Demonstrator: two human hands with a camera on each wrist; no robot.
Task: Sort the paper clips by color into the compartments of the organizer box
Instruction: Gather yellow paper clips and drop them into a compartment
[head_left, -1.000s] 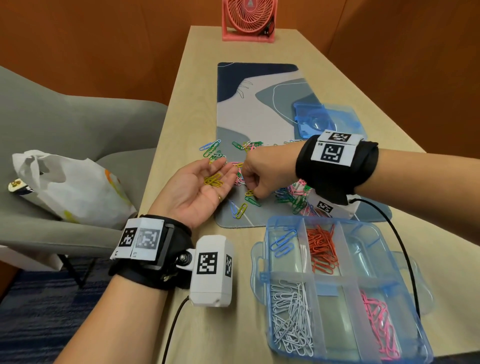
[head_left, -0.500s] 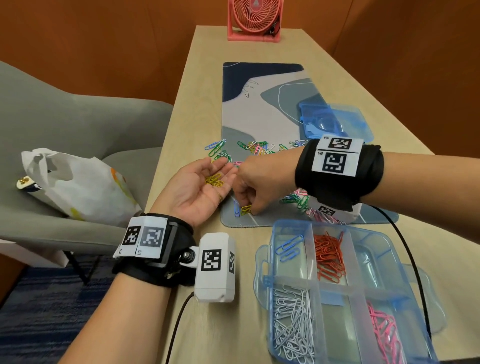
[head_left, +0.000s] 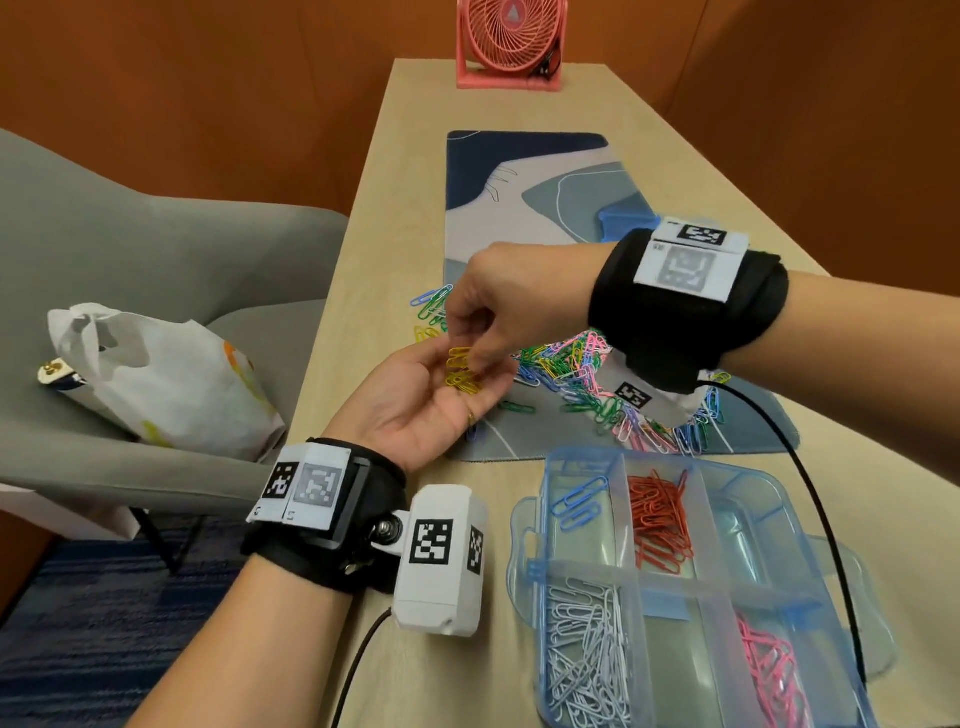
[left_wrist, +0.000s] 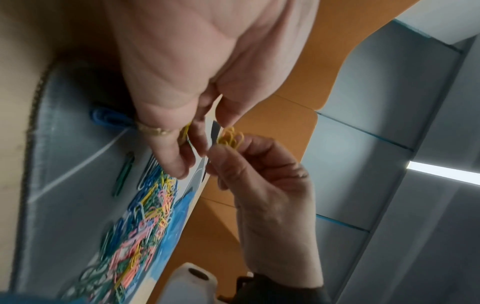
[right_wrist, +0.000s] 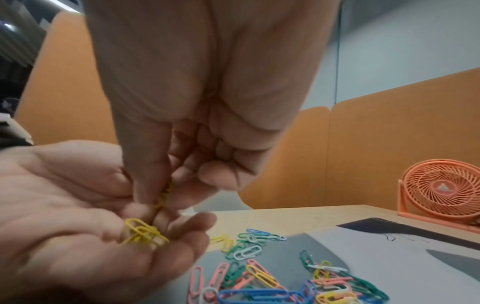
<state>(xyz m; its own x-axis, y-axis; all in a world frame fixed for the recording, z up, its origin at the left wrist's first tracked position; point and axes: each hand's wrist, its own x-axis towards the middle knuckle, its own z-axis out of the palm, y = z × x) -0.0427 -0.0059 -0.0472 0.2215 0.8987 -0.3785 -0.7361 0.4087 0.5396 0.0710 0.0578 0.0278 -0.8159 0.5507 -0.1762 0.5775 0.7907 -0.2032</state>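
My left hand (head_left: 421, 405) lies palm up at the mat's left edge, and a small bunch of yellow clips (head_left: 462, 382) rests on its loosely bent fingers. Just above it, my right hand (head_left: 498, 306) pinches a yellow clip (head_left: 460, 356) between thumb and forefinger. The right wrist view shows that pinched yellow clip (right_wrist: 165, 193) over the bunch of yellow clips (right_wrist: 141, 233). A mixed pile of clips (head_left: 582, 374) lies on the mat (head_left: 519, 208). Nearest me, the clear blue organizer box (head_left: 535, 519) holds blue clips (head_left: 579, 501), red clips (head_left: 660, 519), white clips (head_left: 587, 660) and pink clips (head_left: 774, 670).
A pink fan (head_left: 509, 41) stands at the table's far end. The blue box lid (head_left: 623, 218) lies behind my right wrist. A grey chair (head_left: 130, 260) with a white bag (head_left: 166, 374) sits left of the table. A black cable (head_left: 810, 493) crosses the organizer's right side.
My right hand has lifted off the mat's near edge and moved up and left over my left palm with a yellow clip. The left hand has stayed put.
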